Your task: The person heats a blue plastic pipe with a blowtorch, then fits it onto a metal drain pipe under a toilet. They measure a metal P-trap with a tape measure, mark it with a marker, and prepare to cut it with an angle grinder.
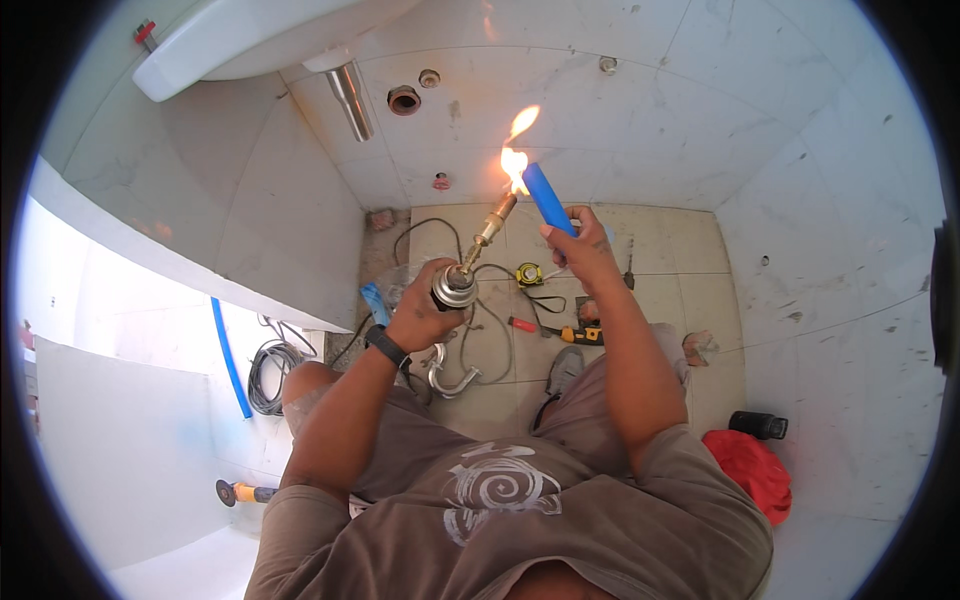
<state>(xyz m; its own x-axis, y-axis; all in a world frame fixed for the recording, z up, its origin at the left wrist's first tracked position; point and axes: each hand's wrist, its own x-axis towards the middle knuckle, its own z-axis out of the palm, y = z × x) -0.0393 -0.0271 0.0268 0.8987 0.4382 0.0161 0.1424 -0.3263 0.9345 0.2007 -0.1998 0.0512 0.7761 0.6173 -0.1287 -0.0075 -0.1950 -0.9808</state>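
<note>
Nearest, lower centre: brown T-shirt (630,510) with pale spiral print (507,484). Clasped in the left hand (423,308), brass-necked blowtorch (487,232); gripped in the right hand (585,250), straight blue plastic pipe (548,200), upper centre, end at the orange flame (514,163). Rotate evenly, to avoid scorching.

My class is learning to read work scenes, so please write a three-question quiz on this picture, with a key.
1. Which hand holds the gas torch?
2. True or false: the flame is by the end of the blue pipe farther from the right hand.
3. Fill the gap: the tape measure is black and ____.

Key: 1. the left hand; 2. true; 3. yellow.
</note>
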